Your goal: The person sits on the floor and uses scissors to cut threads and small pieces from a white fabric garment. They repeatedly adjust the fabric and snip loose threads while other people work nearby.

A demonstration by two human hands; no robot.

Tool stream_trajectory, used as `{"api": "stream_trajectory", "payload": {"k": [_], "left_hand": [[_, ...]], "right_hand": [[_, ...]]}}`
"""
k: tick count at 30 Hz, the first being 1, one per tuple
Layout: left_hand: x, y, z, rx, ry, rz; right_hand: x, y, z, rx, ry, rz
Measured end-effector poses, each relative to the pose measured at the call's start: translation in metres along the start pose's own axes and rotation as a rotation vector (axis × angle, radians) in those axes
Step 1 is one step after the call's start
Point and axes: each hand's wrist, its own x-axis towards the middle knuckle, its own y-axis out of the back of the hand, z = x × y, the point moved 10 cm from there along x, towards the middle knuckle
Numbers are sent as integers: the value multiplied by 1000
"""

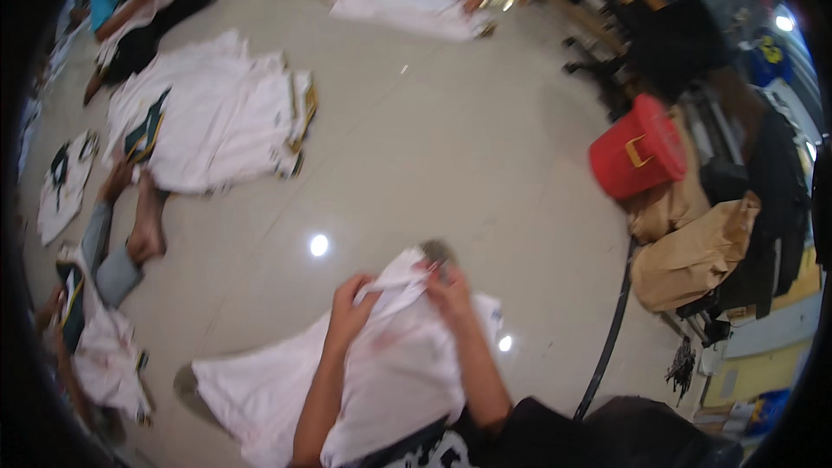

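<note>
A white shirt (403, 360) lies spread over my lap and the floor in front of me. My left hand (351, 305) pinches a raised fold of its cloth. Just to the right, my right hand (448, 293) grips the same shirt near its far edge, fingers bunched together. Between the two hands the cloth is lifted and creased. A dark olive-brown patch (439, 251) shows beyond my right fingers; blur hides what it is. The shirt's lower part runs out to the left across the floor.
White garments with green and yellow trim (217, 113) lie layered on the tiles at the far left. Several people sit around, handling white garments. On the right stand a red bucket (637, 149), brown paper bags (693, 253) and a black cable (611, 338).
</note>
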Motion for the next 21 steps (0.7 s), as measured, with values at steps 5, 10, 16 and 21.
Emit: {"api": "stream_trajectory", "payload": {"k": [5, 10, 16, 21], "left_hand": [[10, -27, 41, -21, -54, -208], [14, -30, 52, -119, -62, -221], [9, -29, 54, -90, -108, -169], [0, -36, 54, -43, -97, -212]], "right_hand": [[-22, 11, -13, 355, -225, -157], [-26, 12, -24, 266, -246, -172], [-34, -1, -43, -365, -37, -175], [-35, 7, -46, -340, 38, -124]]}}
